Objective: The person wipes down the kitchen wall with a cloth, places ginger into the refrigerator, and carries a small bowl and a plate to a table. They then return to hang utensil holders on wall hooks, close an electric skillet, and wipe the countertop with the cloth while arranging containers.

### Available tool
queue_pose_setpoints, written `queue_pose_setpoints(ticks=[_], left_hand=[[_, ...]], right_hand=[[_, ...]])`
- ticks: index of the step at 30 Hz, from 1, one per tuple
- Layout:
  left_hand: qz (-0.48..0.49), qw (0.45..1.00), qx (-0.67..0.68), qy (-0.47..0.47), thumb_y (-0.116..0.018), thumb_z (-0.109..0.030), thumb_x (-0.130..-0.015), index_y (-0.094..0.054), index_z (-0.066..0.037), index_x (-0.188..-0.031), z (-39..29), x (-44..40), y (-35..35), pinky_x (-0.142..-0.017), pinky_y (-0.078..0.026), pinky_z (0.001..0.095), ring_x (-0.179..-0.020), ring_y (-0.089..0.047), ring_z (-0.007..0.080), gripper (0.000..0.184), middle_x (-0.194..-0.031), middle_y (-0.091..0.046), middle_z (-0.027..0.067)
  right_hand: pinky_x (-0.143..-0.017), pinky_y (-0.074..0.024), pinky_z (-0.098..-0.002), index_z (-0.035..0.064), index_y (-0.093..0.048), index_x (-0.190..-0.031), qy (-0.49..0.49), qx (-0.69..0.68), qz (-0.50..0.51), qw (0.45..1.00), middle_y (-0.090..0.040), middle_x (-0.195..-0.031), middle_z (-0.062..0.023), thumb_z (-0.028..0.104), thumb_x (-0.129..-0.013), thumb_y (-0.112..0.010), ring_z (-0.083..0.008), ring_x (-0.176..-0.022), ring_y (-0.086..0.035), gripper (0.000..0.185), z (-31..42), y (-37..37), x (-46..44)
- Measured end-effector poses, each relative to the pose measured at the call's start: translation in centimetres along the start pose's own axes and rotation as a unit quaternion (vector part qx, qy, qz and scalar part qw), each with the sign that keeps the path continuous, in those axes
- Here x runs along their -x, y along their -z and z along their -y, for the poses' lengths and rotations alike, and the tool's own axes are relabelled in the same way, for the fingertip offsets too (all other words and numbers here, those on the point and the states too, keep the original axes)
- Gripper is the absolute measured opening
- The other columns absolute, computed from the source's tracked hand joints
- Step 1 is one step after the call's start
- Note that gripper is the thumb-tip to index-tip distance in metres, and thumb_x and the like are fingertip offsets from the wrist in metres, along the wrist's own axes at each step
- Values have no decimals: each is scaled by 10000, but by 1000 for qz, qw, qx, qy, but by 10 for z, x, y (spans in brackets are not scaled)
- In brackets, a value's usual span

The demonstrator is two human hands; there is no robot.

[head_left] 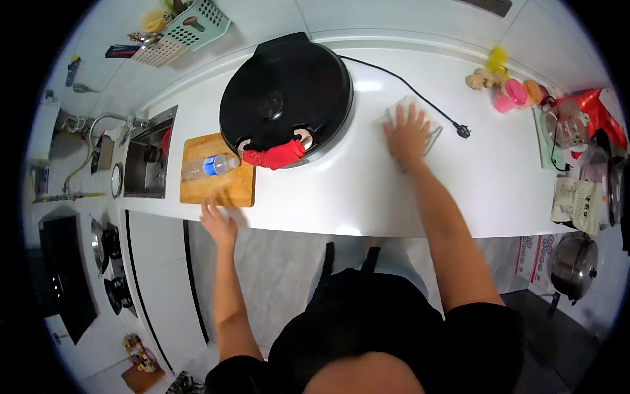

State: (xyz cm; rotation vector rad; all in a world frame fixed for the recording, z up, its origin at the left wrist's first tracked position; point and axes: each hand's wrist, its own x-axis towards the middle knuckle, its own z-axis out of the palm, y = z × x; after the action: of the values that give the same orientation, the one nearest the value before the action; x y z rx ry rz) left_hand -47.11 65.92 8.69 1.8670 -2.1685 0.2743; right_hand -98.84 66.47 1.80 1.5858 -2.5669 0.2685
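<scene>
My right hand (408, 136) lies flat with its fingers spread on a pale cloth (433, 136) on the white counter (367, 190). Its fingers are not wrapped round the cloth. My left hand (218, 223) hangs at the front edge of a wooden cutting board (239, 190), fingers apart and holding nothing. On that board a clear plastic bottle (197, 169) with a blue label lies on its side. A round black electric pan (282, 92), lid closed, stands between the hands; a red cloth (275, 156) is wrapped round its handle.
A black cable with a plug (463, 131) runs across the counter's back right. Ginger (484, 79), pink-lidded jars (508, 97) and a food packet (576, 202) are at the right. To the left are a sink (146, 172) and hanging baskets (197, 25).
</scene>
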Motion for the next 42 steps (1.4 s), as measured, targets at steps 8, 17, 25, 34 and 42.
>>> queue_pose_setpoints(ticks=[8, 17, 25, 34, 42], left_hand=[[-174, 935, 276, -140, -570, -21, -788, -472, 21, -1278, -159, -18, 43, -1044, -321, 471, -1222, -438, 379, 502, -1303, -477, 212], [100, 802, 278, -519, -622, -45, -757, -446, -23, -1307, -446, -71, -17, -1085, -239, 563, -1339, -343, 330, 578, -1393, -410, 154], [129, 825, 94, -542, -595, -62, -795, -553, -49, -1179, -592, -98, -93, -1021, -312, 476, -1158, -502, 250, 387, -1146, -571, 90], [108, 851, 188, -478, -646, -42, -675, -668, -93, -881, -443, -68, -32, -976, -321, 501, -1080, -520, 259, 214, -1027, -582, 87], [55, 921, 223, -314, -640, 7, -657, -642, -123, -927, -348, -17, -59, -953, -356, 513, -1127, -493, 332, 300, -1207, -534, 133]], right_hand=[[-1132, -107, -587, 163, -441, -1409, 271, -211, 68, 937, -253, -1537, -156, 486, -879, -541, -410, -1426, -146, 628, 98, 32, 165], [-1127, -166, -568, 243, -455, -1392, 40, -103, 72, 991, -329, -1501, -85, 433, -867, -578, -334, -1395, -259, 572, -87, 74, 187], [-1138, -160, -529, 253, -341, -1468, -268, 33, 18, 963, -251, -1539, -109, 385, -948, -455, -354, -1408, -216, 548, -293, 59, 147], [-1125, -147, -554, 249, -439, -1415, -173, 23, -13, 985, -263, -1548, -84, 404, -939, -413, -351, -1417, -209, 502, -247, 5, 12], [-1131, -138, -562, 233, -405, -1435, 303, -142, 62, 940, -295, -1528, -107, 461, -936, -441, -367, -1420, -198, 550, -43, -12, -71]])
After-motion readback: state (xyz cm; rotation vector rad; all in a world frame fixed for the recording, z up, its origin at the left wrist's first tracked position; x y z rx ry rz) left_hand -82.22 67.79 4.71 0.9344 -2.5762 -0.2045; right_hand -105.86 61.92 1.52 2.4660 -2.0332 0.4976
